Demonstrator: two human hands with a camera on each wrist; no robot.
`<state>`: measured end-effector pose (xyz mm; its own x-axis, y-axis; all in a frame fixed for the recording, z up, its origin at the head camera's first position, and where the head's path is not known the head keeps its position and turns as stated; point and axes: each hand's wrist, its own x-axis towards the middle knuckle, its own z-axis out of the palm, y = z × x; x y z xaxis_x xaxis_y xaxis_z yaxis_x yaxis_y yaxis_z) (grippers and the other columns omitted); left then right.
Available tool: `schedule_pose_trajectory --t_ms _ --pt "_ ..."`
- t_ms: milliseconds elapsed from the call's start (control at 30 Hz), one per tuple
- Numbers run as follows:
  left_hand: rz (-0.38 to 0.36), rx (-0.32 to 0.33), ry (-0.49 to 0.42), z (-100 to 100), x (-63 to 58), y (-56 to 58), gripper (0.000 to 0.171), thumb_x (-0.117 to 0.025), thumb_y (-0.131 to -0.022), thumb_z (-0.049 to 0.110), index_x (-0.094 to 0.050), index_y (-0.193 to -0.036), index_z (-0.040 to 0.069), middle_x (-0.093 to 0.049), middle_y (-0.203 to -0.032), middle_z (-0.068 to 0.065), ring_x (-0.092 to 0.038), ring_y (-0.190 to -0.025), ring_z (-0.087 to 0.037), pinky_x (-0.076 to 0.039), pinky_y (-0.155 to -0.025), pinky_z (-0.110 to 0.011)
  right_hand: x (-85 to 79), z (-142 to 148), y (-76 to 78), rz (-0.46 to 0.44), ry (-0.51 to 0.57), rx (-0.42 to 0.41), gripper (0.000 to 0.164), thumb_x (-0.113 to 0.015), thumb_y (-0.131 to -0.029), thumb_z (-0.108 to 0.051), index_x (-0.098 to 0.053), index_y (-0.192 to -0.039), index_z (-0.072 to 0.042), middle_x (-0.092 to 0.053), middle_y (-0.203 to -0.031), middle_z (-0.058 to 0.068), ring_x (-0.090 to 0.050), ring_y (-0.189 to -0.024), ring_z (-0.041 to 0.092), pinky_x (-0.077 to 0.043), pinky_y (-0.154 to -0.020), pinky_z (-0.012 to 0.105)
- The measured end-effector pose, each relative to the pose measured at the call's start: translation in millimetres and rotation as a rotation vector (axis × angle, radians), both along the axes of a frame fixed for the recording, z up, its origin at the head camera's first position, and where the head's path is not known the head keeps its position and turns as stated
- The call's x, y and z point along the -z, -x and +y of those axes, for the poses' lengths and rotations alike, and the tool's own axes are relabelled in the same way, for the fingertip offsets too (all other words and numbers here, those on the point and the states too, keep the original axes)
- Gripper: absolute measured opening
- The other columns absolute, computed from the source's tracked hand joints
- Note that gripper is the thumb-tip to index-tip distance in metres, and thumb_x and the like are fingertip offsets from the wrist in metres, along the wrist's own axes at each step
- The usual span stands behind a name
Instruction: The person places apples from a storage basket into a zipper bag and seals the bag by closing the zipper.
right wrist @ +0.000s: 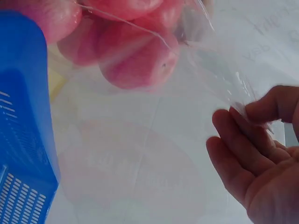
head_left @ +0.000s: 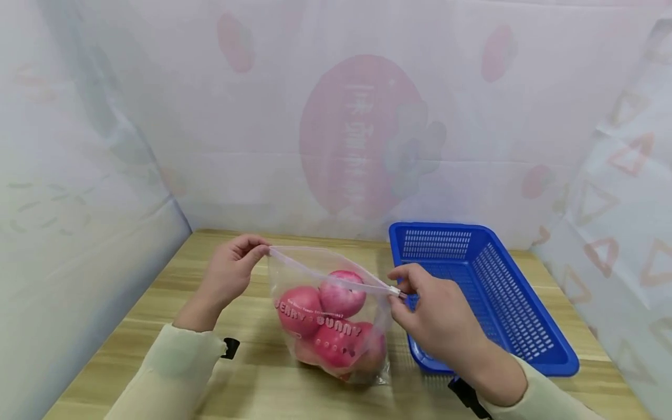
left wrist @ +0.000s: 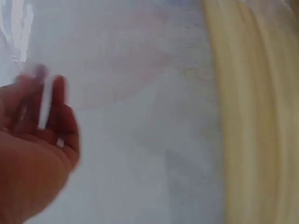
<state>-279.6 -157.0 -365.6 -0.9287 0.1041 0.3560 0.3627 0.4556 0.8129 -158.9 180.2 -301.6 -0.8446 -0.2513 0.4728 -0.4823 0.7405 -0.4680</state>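
Observation:
A clear zip bag (head_left: 328, 312) with printed lettering stands on the wooden table, its mouth partly spread. Several red, apple-like fruits (head_left: 341, 294) fill its lower part; the right wrist view shows these fruits (right wrist: 140, 56) through the plastic. My left hand (head_left: 234, 265) pinches the bag's upper left corner between thumb and fingers. At the opposite upper corner, beside the white zip slider, my right hand (head_left: 438, 309) pinches the bag's edge. The left wrist view is blurred around the left hand (left wrist: 39, 149). Thumb and forefinger of the right hand (right wrist: 266, 158) meet on the plastic.
To the right of the bag, a blue plastic basket (head_left: 551, 370) with slotted sides sits on the table (head_left: 247, 373), partly behind my right hand. White printed cloth (head_left: 210, 116) hangs behind the table and along both sides.

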Motion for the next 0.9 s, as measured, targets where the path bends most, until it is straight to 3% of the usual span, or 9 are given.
schedule_pose_trajectory --t_ms 67,167,233,300,367,467,533,700,900 --pt "0.017 -0.036 0.079 9 -11.9 -10.7 0.023 -0.059 -0.103 0.026 -0.070 -0.112 0.009 -0.068 -0.106 -0.010 -0.058 -0.073 -0.018 -0.049 -0.061 -0.028 4.5 -2 -1.2 0.099 -0.003 0.008 0.033 -0.083 -0.078 -0.001 -0.067 -0.106 -0.008 -0.069 -0.083 -0.003 -0.052 -0.053 0.001 -0.040 -0.042 0.018" --pt "0.244 -0.030 0.199 31 -39.2 -37.9 0.019 -0.063 -0.100 0.018 -0.071 -0.114 0.008 -0.069 -0.112 -0.010 -0.060 -0.070 -0.016 -0.051 -0.062 -0.032 9.6 -5 -2.6 0.215 0.015 -0.012 0.035 -0.086 -0.074 0.001 -0.068 -0.103 -0.008 -0.072 -0.084 0.000 -0.057 -0.059 0.001 -0.039 -0.044 0.014" --pt "0.455 0.049 0.243 52 -58.1 -60.7 0.021 -0.069 -0.093 0.011 -0.071 -0.114 0.006 -0.068 -0.116 -0.011 -0.064 -0.077 -0.020 -0.052 -0.071 -0.038 11.4 -7 -3.3 0.251 0.031 -0.032 0.035 -0.086 -0.074 0.002 -0.067 -0.102 -0.009 -0.073 -0.084 0.000 -0.055 -0.058 -0.001 -0.037 -0.044 0.011" --pt "0.649 0.167 0.294 74 -73.2 -80.7 0.026 -0.074 -0.087 0.009 -0.071 -0.112 0.005 -0.067 -0.117 -0.009 -0.062 -0.104 -0.025 -0.046 -0.091 -0.045 11.9 -8 -3.7 0.283 0.039 -0.050 0.035 -0.085 -0.074 0.002 -0.067 -0.102 -0.009 -0.073 -0.085 0.000 -0.054 -0.056 -0.001 -0.035 -0.044 0.010" --pt "0.733 0.275 0.364 95 -81.7 -94.8 0.029 -0.075 -0.085 0.011 -0.071 -0.114 0.007 -0.065 -0.121 -0.008 -0.056 -0.118 -0.030 -0.040 -0.099 -0.050 11.7 -8 -4.5 0.301 0.047 -0.058 0.034 -0.085 -0.074 0.002 -0.067 -0.100 -0.009 -0.073 -0.084 0.000 -0.057 -0.057 -0.001 -0.038 -0.045 0.010" --pt "0.761 0.347 0.508 120 -84.9 -100.2 0.029 -0.076 -0.087 0.018 -0.071 -0.115 0.014 -0.063 -0.124 -0.006 -0.052 -0.123 -0.029 -0.035 -0.103 -0.051 10.6 -7 -6.8 0.277 0.067 -0.056 0.032 -0.086 -0.075 0.001 -0.068 -0.100 -0.009 -0.074 -0.084 -0.001 -0.064 -0.063 0.001 -0.048 -0.053 0.013" --pt "0.750 0.361 0.560 130 -83.4 -97.6 0.025 -0.076 -0.088 0.019 -0.072 -0.112 0.015 -0.065 -0.121 -0.004 -0.052 -0.122 -0.027 -0.033 -0.104 -0.052 9.4 -6 -9.1 0.196 0.110 -0.055 0.030 -0.085 -0.077 0.000 -0.069 -0.101 -0.009 -0.074 -0.085 -0.003 -0.068 -0.073 0.002 -0.055 -0.061 0.019" --pt "0.737 0.413 0.525 136 -79.8 -90.3 0.010 -0.078 -0.088 0.015 -0.075 -0.097 0.015 -0.068 -0.097 0.004 -0.058 -0.108 -0.020 -0.030 -0.105 -0.057 5.2 -6 -16.4 -0.038 0.202 -0.035 0.020 -0.079 -0.087 -0.008 -0.069 -0.103 -0.011 -0.074 -0.087 -0.008 -0.069 -0.081 0.001 -0.056 -0.068 0.023" --pt "0.703 0.432 0.566 138 -79.0 -89.9 0.006 -0.076 -0.090 0.018 -0.075 -0.096 0.017 -0.066 -0.089 0.008 -0.060 -0.093 -0.013 -0.033 -0.106 -0.052 1.1 -7 -20.5 -0.078 0.190 0.025 0.017 -0.080 -0.086 -0.009 -0.070 -0.097 -0.016 -0.072 -0.085 -0.013 -0.067 -0.077 -0.002 -0.055 -0.064 0.020"
